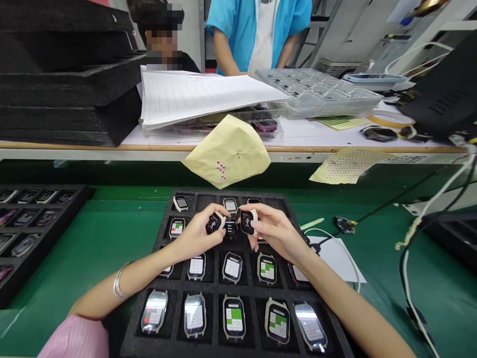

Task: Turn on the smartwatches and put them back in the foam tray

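Observation:
A black foam tray (216, 308) lies in front of me, its compartments holding several smartwatch bodies without straps. My left hand (199, 231) pinches one smartwatch (215, 223) by its edges above the tray. In my right hand (274, 228) is a second smartwatch (248, 222), held between thumb and fingers, screen facing me. Between the two hands a third watch with a lit dark screen (231, 228) sits lower, in the tray. Watches nearer me show white and green grids, such as the one in the front row (234, 317).
Another foam tray of watches (44, 233) is at left. Behind, a shelf carries stacked black foam trays (67, 94), papers (201, 97) and clear plastic trays (316, 92). Yellow sticker sheets (229, 151) hang from its edge. Cables (406, 268) run down at right. A person in blue (257, 35) stands beyond.

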`<state>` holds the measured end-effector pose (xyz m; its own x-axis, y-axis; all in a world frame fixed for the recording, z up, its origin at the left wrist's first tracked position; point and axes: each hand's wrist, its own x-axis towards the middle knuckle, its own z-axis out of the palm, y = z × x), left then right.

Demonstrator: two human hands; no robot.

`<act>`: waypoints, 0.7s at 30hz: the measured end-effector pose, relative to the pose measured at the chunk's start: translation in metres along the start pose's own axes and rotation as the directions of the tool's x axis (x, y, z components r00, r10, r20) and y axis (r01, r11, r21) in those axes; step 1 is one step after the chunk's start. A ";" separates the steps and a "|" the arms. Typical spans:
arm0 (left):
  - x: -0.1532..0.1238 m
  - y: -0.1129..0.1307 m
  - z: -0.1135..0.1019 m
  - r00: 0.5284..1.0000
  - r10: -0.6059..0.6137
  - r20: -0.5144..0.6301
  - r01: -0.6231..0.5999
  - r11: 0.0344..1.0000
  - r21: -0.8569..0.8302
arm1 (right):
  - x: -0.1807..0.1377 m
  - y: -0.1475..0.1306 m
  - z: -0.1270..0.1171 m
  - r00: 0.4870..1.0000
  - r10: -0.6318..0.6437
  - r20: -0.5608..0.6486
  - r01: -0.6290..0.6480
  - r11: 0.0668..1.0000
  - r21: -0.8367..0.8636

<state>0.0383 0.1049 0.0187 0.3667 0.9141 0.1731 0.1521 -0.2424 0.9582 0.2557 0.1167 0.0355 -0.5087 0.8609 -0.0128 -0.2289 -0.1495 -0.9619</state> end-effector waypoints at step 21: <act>-0.008 0.006 0.003 0.998 -0.063 0.008 0.063 0.995 -0.076 | -0.005 0.004 -0.005 0.995 0.029 0.091 -0.028 0.999 -0.018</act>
<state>0.0394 0.0952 0.0219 0.3640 0.9248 0.1105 0.1050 -0.1587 0.9817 0.2611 0.1146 0.0300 -0.5885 0.8084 -0.0159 -0.1996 -0.1643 -0.9660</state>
